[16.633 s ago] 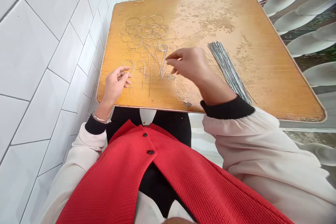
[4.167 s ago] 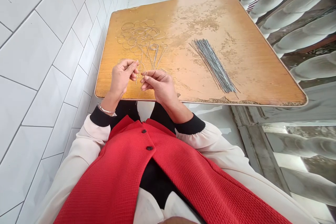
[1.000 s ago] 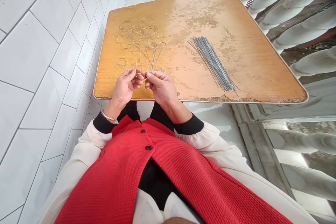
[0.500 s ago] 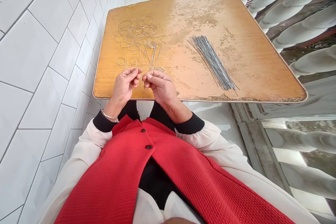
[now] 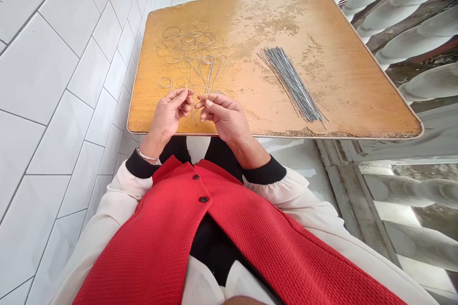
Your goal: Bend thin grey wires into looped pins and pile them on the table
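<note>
Wire bundle [image 5: 291,83] on table [image 5: 361,90]; looped wires [image 5: 189,40] in loose heap L of bundle. L hand [image 5: 170,112], also L of bundle, pinches thin wire [image 5: 192,113]. R hand [image 5: 227,114] btwn, thumb nr fingertip; can't tell if gripping.

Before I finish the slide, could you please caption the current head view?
Left hand and right hand, close together over a worn tabletop bearing wire loops and a straight-wire bundle.
</note>
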The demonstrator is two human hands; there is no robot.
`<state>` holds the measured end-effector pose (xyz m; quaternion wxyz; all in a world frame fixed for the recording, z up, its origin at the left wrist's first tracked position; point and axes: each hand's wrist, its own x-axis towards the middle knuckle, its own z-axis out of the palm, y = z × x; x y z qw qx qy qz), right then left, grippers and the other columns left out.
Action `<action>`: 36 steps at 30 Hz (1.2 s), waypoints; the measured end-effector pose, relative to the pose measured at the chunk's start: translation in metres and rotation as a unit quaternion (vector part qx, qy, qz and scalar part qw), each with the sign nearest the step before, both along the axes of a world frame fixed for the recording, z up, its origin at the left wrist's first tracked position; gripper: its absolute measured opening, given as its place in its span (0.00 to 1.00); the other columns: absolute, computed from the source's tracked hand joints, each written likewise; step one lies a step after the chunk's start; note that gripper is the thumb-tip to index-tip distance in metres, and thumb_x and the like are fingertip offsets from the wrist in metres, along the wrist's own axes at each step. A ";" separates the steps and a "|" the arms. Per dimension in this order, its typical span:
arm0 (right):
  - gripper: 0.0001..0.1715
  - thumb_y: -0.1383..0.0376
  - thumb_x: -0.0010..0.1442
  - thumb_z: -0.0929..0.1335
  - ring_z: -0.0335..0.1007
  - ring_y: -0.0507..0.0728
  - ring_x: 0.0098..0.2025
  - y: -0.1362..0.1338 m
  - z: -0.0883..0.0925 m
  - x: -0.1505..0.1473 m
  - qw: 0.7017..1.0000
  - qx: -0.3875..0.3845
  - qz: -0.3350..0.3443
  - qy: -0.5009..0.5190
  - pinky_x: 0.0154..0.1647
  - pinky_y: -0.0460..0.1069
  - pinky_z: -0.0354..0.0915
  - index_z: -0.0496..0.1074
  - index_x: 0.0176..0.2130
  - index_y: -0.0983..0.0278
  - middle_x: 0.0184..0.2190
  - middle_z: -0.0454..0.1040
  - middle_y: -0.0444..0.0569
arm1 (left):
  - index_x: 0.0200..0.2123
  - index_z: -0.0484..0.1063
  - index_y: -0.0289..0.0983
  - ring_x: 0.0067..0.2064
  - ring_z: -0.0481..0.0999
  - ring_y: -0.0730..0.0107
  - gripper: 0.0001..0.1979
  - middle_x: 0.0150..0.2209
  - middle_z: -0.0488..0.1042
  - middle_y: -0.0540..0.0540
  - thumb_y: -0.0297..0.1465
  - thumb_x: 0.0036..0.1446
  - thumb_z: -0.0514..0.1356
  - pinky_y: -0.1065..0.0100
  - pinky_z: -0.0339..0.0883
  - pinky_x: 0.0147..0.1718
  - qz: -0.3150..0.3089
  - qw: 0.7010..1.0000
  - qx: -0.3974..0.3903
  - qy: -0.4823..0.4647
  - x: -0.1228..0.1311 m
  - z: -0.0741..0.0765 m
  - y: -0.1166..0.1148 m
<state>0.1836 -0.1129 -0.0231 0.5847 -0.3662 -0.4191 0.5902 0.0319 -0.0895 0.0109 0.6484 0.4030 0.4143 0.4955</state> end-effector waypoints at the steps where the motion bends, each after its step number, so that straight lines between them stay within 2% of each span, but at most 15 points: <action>1: 0.17 0.53 0.52 0.79 0.68 0.47 0.24 0.000 0.000 0.000 1.000 0.000 -0.008 -0.002 0.26 0.44 0.68 0.79 0.36 0.62 0.32 0.78 0.45 | 0.32 0.76 0.36 0.22 0.70 0.87 0.09 0.25 0.74 0.55 0.34 0.64 0.64 0.79 0.60 0.23 0.001 1.000 -0.003 0.002 0.000 -0.001 0.000; 8: 0.19 0.51 0.50 0.79 0.62 0.45 0.19 0.001 0.000 -0.003 0.997 0.037 -0.065 -0.028 0.20 0.43 0.62 0.81 0.34 0.63 0.26 0.76 0.42 | 0.34 0.75 0.37 0.23 0.73 0.85 0.11 0.24 0.75 0.55 0.38 0.64 0.64 0.79 0.62 0.23 0.008 1.000 0.002 0.020 0.001 -0.004 0.000; 13: 0.21 0.50 0.51 0.78 0.61 0.45 0.17 0.004 -0.003 -0.003 0.996 0.048 -0.056 -0.057 0.18 0.44 0.60 0.82 0.35 0.63 0.24 0.75 0.42 | 0.33 0.76 0.37 0.22 0.73 0.84 0.11 0.23 0.74 0.55 0.38 0.63 0.65 0.78 0.65 0.24 0.015 1.000 0.011 0.024 -0.002 -0.007 0.003; 16: 0.22 0.49 0.53 0.77 0.63 0.46 0.19 0.004 -0.009 -0.002 0.995 0.049 -0.053 -0.074 0.21 0.44 0.63 0.81 0.39 0.63 0.27 0.76 0.44 | 0.33 0.76 0.36 0.23 0.74 0.84 0.11 0.24 0.75 0.55 0.38 0.63 0.65 0.78 0.65 0.24 0.012 1.000 0.017 0.016 -0.003 -0.008 0.003; 19: 0.25 0.48 0.57 0.75 0.66 0.48 0.22 0.004 -0.016 0.000 0.978 0.111 -0.104 -0.143 0.24 0.46 0.67 0.78 0.48 0.60 0.31 0.77 0.44 | 0.33 0.75 0.36 0.23 0.75 0.85 0.12 0.24 0.76 0.55 0.39 0.63 0.65 0.79 0.65 0.24 0.013 1.000 0.014 0.024 -0.004 -0.008 0.003; 21: 0.25 0.49 0.62 0.72 0.68 0.49 0.25 0.005 -0.019 0.002 0.939 0.194 -0.158 -0.236 0.28 0.47 0.69 0.76 0.52 0.59 0.36 0.78 0.46 | 0.34 0.75 0.36 0.23 0.75 0.85 0.12 0.25 0.76 0.55 0.40 0.62 0.66 0.80 0.65 0.24 0.014 0.999 0.013 0.033 -0.003 -0.007 0.003; 24: 0.18 0.56 0.69 0.65 0.73 0.53 0.33 0.007 -0.020 0.007 0.838 0.309 -0.196 -0.405 0.36 0.50 0.71 0.77 0.52 0.60 0.39 0.78 0.50 | 0.34 0.76 0.36 0.23 0.75 0.84 0.13 0.25 0.76 0.54 0.41 0.61 0.66 0.80 0.65 0.23 0.008 0.999 0.015 0.041 -0.003 -0.007 0.003; 26: 0.17 0.60 0.72 0.62 0.75 0.55 0.38 0.008 -0.019 0.010 0.775 0.347 -0.196 -0.491 0.38 0.50 0.70 0.77 0.50 0.61 0.39 0.78 0.52 | 0.35 0.76 0.36 0.24 0.76 0.84 0.14 0.25 0.77 0.54 0.41 0.61 0.66 0.80 0.65 0.24 0.007 0.999 0.015 0.047 -0.003 -0.007 0.003; 28: 0.17 0.61 0.73 0.61 0.75 0.55 0.39 0.010 -0.016 0.014 0.731 0.367 -0.189 -0.544 0.36 0.50 0.68 0.77 0.49 0.62 0.40 0.78 0.52 | 0.35 0.76 0.36 0.24 0.76 0.84 0.13 0.25 0.77 0.54 0.41 0.62 0.65 0.80 0.66 0.25 0.010 0.998 0.013 0.054 -0.002 -0.007 0.003; 33: 0.14 0.59 0.73 0.63 0.75 0.53 0.37 0.012 -0.013 0.020 0.664 0.409 -0.193 -0.595 0.33 0.47 0.66 0.75 0.43 0.61 0.39 0.79 0.49 | 0.34 0.75 0.36 0.24 0.76 0.84 0.13 0.25 0.77 0.54 0.40 0.63 0.65 0.79 0.68 0.26 0.021 0.999 0.016 0.047 -0.001 -0.008 0.002; 35: 0.14 0.59 0.73 0.62 0.74 0.53 0.37 0.013 -0.014 0.021 0.662 0.411 -0.196 -0.596 0.33 0.47 0.65 0.74 0.40 0.61 0.38 0.79 0.49 | 0.33 0.75 0.36 0.25 0.76 0.84 0.12 0.26 0.77 0.54 0.39 0.63 0.65 0.79 0.69 0.27 0.022 0.999 0.024 0.039 0.000 -0.009 0.003; 36: 0.14 0.59 0.73 0.62 0.74 0.53 0.37 0.013 -0.014 0.020 0.670 0.402 -0.192 -0.593 0.34 0.47 0.65 0.74 0.40 0.61 0.38 0.79 0.49 | 0.33 0.75 0.35 0.25 0.76 0.84 0.12 0.26 0.77 0.54 0.39 0.63 0.65 0.79 0.69 0.28 0.023 0.999 0.028 0.038 0.000 -0.010 0.003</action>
